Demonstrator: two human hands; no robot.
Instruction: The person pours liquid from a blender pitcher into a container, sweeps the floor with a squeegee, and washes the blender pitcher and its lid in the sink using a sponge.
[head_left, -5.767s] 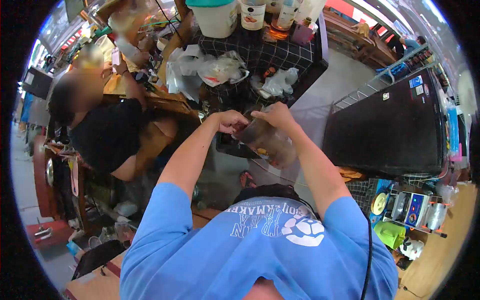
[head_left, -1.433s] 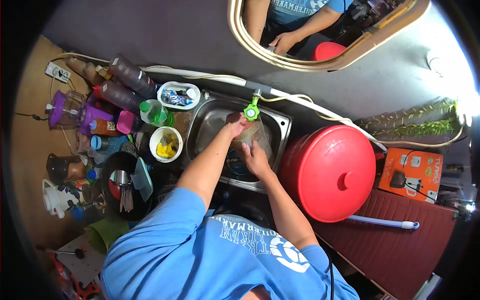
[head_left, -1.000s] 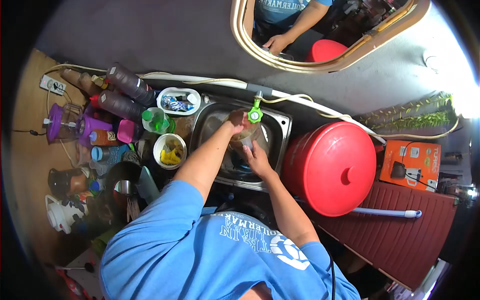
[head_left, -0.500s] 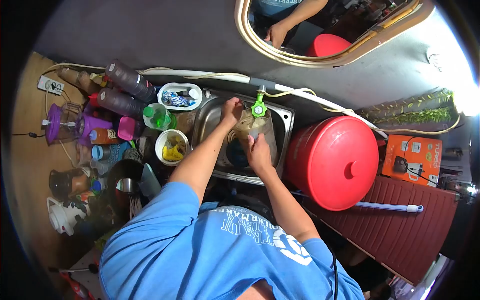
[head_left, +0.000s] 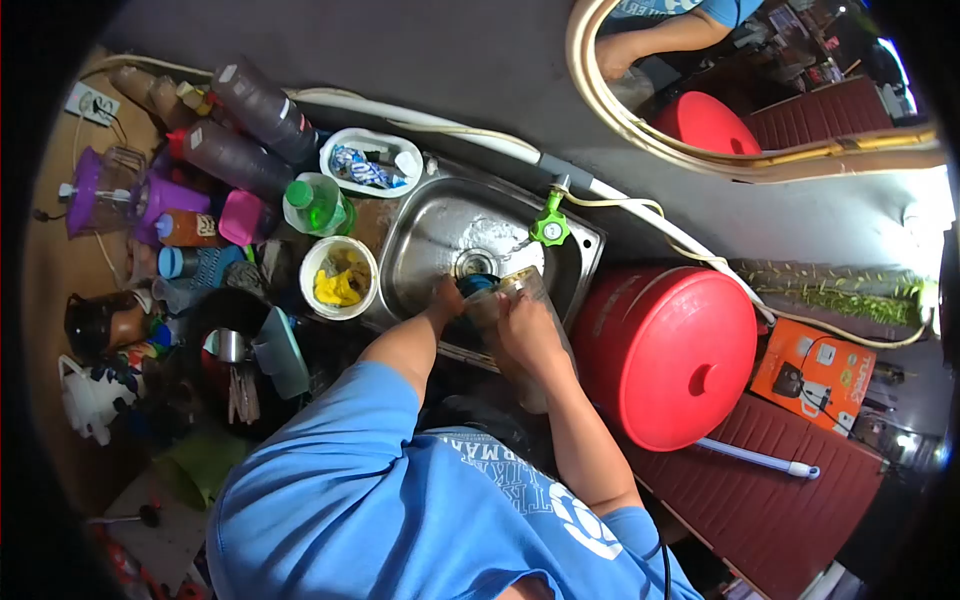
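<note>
My right hand [head_left: 530,330] is wrapped round a clear, see-through container [head_left: 530,390], tilted over the front of the steel sink [head_left: 425,215]. My left hand [head_left: 446,297] is low in the basin beside the container, fingers curled and partly hidden. A dark blue object [head_left: 479,284] lies against those fingers; its kind is unclear, and I cannot tell whether the hand grips it or the container's edge. Behind both hands is the tap with a green handle [head_left: 550,228]. The drain [head_left: 476,263] shows in the wet basin.
Right of the sink stands a large red lidded bucket [head_left: 660,350]. On the left are a white tub with something yellow [head_left: 310,270], a green-capped bottle [head_left: 318,205], a white tray [head_left: 345,140] and dark bottles [head_left: 265,110]. A framed mirror [head_left: 590,110] hangs above.
The container has moved from under the tap toward my body and tilted. My left hand has dropped lower into the basin. The view has turned and shifted, baring the drain.
</note>
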